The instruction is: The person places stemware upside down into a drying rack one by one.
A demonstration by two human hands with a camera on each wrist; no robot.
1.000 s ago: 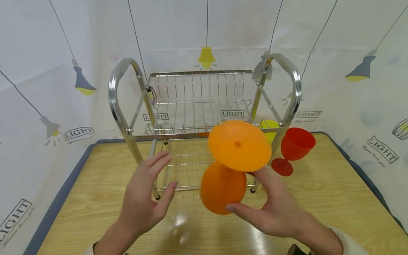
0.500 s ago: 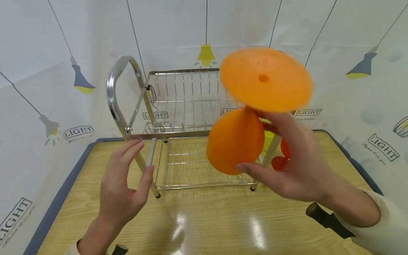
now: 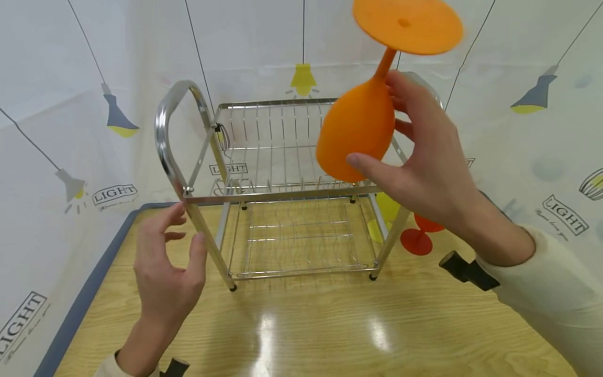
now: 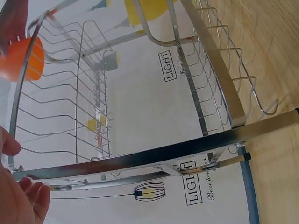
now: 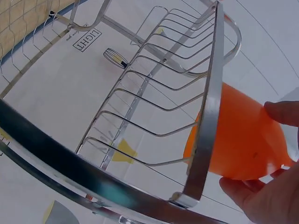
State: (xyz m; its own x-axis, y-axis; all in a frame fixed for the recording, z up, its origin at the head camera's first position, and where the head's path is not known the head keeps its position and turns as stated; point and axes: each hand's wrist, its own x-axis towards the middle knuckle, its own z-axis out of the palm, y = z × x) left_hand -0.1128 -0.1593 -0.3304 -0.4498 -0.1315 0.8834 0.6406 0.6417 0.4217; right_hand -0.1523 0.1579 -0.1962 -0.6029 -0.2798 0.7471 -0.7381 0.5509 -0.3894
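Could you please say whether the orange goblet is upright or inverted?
Inverted and tilted: the orange goblet, held in the right hand, has its foot above its bowl.

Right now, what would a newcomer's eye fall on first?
Probably the orange goblet, tilted bowl-down in the right hand above the right part of the shiny metal rack. That rack, centred in the head view, likely comes next. A partly hidden red goblet stands to its right.
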